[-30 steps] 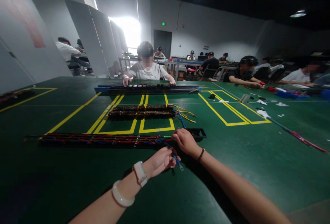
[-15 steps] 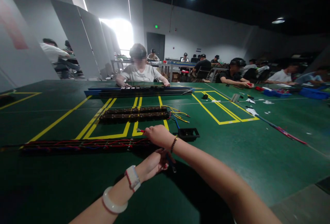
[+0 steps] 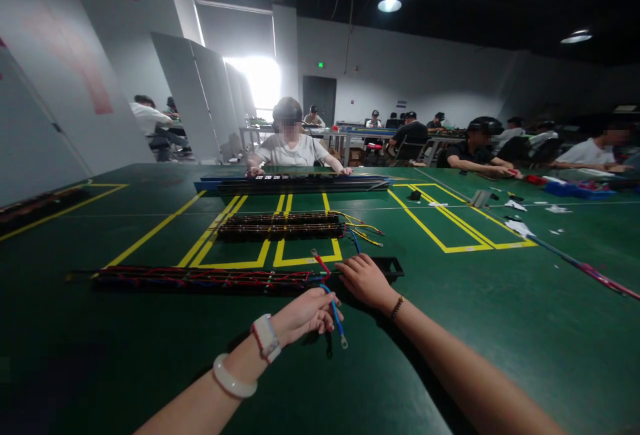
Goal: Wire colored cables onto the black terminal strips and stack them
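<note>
A long black strip [image 3: 200,279] with red and blue wires lies across the near part of the green table. From its right end a red cable [image 3: 321,263] with a ring lug points up and back, and a blue cable [image 3: 335,311] with a lug hangs toward me. My left hand [image 3: 313,311] is at the blue cable, fingers curled beside and around it. My right hand [image 3: 365,279] rests palm down over the strip's end, next to a black frame [image 3: 395,267]; what lies under its fingers is hidden.
Two shorter wired strips [image 3: 280,225] with yellow leads lie farther back. Beyond them is a long blue and black profile [image 3: 300,184], with a person's hands behind it. A red and blue cable [image 3: 580,265] crosses the right side. Yellow tape [image 3: 420,221] marks the table.
My right hand has let go of the red cable and moved right and down to the strip's end. The blue cable is now clearly visible at my left hand. The view has shifted left.
</note>
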`<state>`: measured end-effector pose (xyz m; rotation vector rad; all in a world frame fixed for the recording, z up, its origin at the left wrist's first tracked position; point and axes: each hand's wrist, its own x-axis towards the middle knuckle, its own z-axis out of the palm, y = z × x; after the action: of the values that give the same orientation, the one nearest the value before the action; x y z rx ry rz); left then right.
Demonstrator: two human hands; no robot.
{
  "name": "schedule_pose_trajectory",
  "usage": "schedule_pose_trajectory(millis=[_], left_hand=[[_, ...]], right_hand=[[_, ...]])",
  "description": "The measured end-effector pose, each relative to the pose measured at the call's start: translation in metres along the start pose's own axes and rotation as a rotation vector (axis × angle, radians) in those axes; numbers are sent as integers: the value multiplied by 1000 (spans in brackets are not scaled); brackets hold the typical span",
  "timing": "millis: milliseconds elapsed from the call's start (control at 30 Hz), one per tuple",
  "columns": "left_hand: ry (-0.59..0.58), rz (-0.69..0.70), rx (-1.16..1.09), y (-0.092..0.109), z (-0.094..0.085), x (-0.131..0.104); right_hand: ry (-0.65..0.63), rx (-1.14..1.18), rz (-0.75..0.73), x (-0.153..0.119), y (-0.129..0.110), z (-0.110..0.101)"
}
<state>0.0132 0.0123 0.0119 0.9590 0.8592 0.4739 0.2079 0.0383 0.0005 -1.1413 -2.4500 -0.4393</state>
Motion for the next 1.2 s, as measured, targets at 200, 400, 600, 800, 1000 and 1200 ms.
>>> schedule_pose_trajectory(millis=[200,400,600,800,1000,1200], left_hand=[[-102,-26,324,11,-17,-3],[-202,-73,485,22,-31,-5],[-159,-77,317,13,-26,-2],[-146,-53,153,10,-25,-3],[-217,-30,-17,5,-20,-4],[-211,-47,-11,4,-21,1]], right_hand=[[-29,18,-17,4,-7,-1],[-28,69,8,3,-7,-1],[84,356,97,11,-12,-10],[124,740,48,29,-35,-36],[183,812,158,42,-45,-57],[153,652,345,34,-2,-62]])
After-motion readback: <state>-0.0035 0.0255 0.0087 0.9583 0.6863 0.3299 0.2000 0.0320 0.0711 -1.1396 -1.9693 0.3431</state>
